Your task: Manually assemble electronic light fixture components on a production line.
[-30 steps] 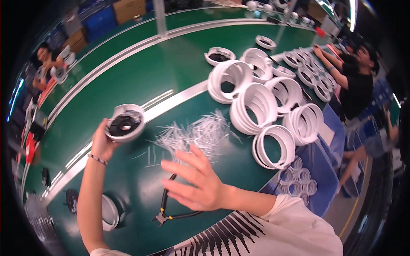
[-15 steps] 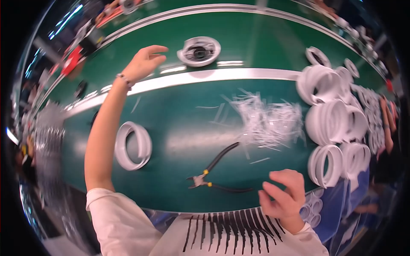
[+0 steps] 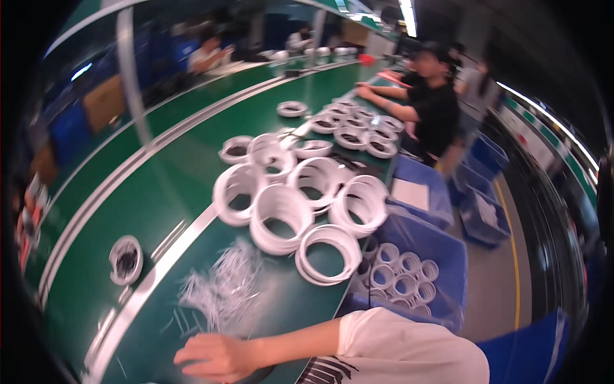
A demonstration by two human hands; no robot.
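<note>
My right hand [image 3: 217, 357] reaches in from the lower right over the near end of the green bench [image 3: 281, 320]. Its back faces up and its loosely bent fingers appear apart, with nothing visible in them. Just beyond it lies a loose heap of thin clear plastic strips [image 3: 224, 288]. A short dark curved piece [image 3: 263, 374] shows beside the wrist, too little of it to name. Farther along the bench stand stacks of white rings [image 3: 281, 221]. My left hand is out of view.
On the green belt [image 3: 166, 185] at left sits a white ring with a dark centre [image 3: 126, 260]. More ring assemblies [image 3: 352, 137] cluster farther off. Right of the bench, a blue bin [image 3: 441, 281] holds rolled white rings. A person in black [image 3: 435, 109] works at the far bench.
The view has swung to the right. My left hand, the pliers and the single ring on the left have left the picture. My right arm now stretches across the bench's near end.
</note>
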